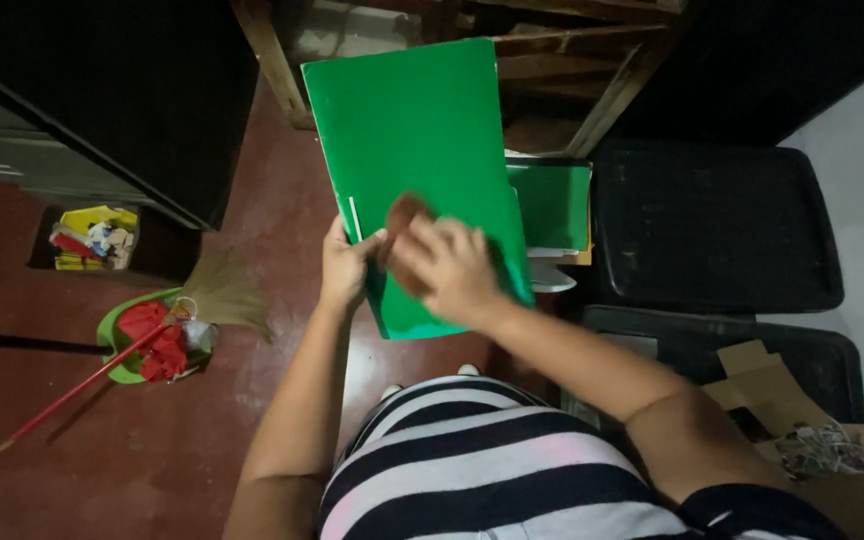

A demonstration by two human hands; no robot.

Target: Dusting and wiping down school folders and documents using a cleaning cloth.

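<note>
Head view: one green folder (422, 170), flat and glossy, held up before the chest over the red-brown floor (132, 460). Left hand (345, 265) has its grip closed on the folder's lower left edge. Right hand (449, 268), blurred, lies on the green face with a brown cloth-like pad (404, 215); its grip cannot be told. Wiping appears in progress, most of the surface uncovered by the pad. A second green folder (550, 205) stands farther right by black bins (712, 225); broom (222, 290) at near left.
</note>
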